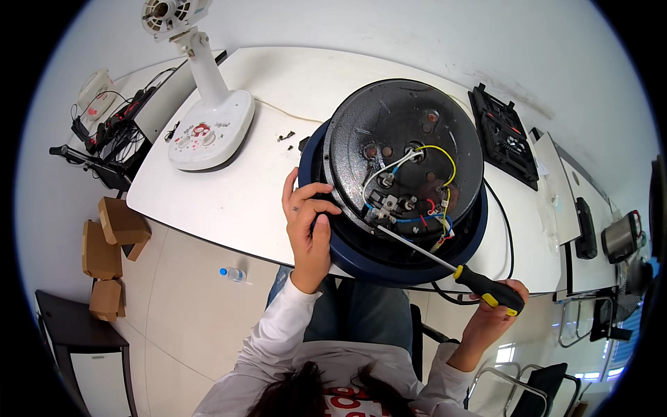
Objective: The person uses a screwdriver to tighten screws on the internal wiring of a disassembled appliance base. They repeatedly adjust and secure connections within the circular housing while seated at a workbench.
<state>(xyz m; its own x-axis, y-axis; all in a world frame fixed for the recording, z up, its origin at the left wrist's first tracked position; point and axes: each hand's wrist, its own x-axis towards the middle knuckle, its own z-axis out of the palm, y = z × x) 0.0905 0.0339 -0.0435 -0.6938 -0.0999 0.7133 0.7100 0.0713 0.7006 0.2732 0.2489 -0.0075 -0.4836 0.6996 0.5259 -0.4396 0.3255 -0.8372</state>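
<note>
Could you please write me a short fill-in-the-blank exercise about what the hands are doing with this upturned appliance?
The right hand holds a ____ with a black and yellow handle.
Its tip touches the wiring on the appliance's ____ underside.
The left hand grips the appliance's ____ side.
The white fan base stands to the person's ____.

Missing words: screwdriver; black; left; left

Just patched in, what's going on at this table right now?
A person has a round appliance upside down on the white table, its black base plate and coloured wiring exposed. The left hand steadies the appliance's rim. The right hand holds a black-and-yellow screwdriver, its tip in among the wired terminals. A white fan base stands further left.
</note>
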